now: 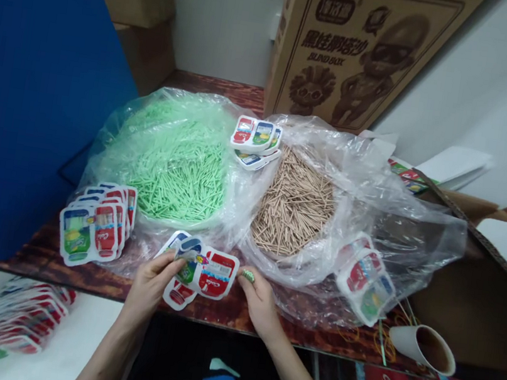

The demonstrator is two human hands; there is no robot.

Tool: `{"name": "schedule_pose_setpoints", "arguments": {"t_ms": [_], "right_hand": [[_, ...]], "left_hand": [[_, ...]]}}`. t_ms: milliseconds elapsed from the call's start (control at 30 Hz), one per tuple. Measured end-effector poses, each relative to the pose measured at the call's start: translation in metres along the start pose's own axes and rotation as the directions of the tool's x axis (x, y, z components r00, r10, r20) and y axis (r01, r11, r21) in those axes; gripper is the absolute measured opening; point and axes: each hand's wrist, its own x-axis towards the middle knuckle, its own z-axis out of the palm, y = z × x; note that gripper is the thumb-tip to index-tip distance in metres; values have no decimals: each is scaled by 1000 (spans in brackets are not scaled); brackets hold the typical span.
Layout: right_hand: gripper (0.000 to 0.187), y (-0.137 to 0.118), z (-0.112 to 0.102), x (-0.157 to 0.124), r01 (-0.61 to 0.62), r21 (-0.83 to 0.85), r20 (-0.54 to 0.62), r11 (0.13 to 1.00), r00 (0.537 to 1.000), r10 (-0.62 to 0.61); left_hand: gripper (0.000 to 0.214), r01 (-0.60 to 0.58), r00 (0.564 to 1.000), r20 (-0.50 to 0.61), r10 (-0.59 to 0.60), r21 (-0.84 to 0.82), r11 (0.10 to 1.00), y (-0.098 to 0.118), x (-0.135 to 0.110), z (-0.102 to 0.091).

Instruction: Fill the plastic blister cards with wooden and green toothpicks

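My left hand (155,277) pinches a twin-pouch packet (216,275) printed with a red cola half and a blue-green half. The blue-green half is bent up near my thumb. Under it lies another such packet (179,295) at the table's front edge. My right hand (260,299) is closed at the packet's right edge, and between its fingertips shows a small bunch of what look like green sticks (247,275). Behind the hands, a clear plastic bag holds a heap of green sticks (184,173). Beside it, another bag holds brown sticks (296,209).
Packets stand stacked at left (78,233), between the bags (252,136) and at right (370,287). A cup of brown liquid (402,342) lies tilted at the right edge. More packets (19,320) fill a white box lower left. A large carton (298,50) stands behind.
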Motion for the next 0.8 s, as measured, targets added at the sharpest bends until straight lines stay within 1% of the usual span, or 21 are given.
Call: {"name": "schedule_pose_setpoints", "arguments": {"t_ms": [100,167,233,333,367,433,533,600,633,700,800], "right_hand": [[20,-16,-8,6,-90,242,-47,966,993,104],[22,-27,-16,13,-110,345,-76,932,986,145],[22,-40,-24,22,-86,365,-117,927,984,137],[20,-60,-34,34,-18,364,-160,931,984,82],[19,-67,-36,37,-9,383,-147,924,987,71],[18,-81,-34,41,-36,462,-66,886,995,74],[16,-96,-23,45,-118,636,78,763,993,89],[14,-101,-13,46,-153,716,138,681,988,77],[14,-103,-8,47,-168,735,165,657,984,67],[12,-105,-2,46,-215,743,225,634,972,66],[10,-107,1,42,-292,743,293,602,951,99]], "left_hand": [[30,1,999,-38,-2,-26,1000,0,2,-4],[27,-47,999,-7,47,16,999,-1,4,-5],[22,-132,988,89,123,95,987,-3,5,-3],[18,-249,946,259,197,184,951,-3,2,5],[18,-268,931,304,201,196,943,-3,1,9],[18,-283,905,379,194,195,939,-1,-3,19],[19,-246,874,460,156,143,959,1,-9,34],[20,-189,865,487,121,92,978,1,-11,41],[20,-154,864,495,99,73,985,0,-11,43],[23,-94,862,503,56,49,994,-3,-11,47],[29,-47,863,505,19,43,998,-7,-11,49]]}}
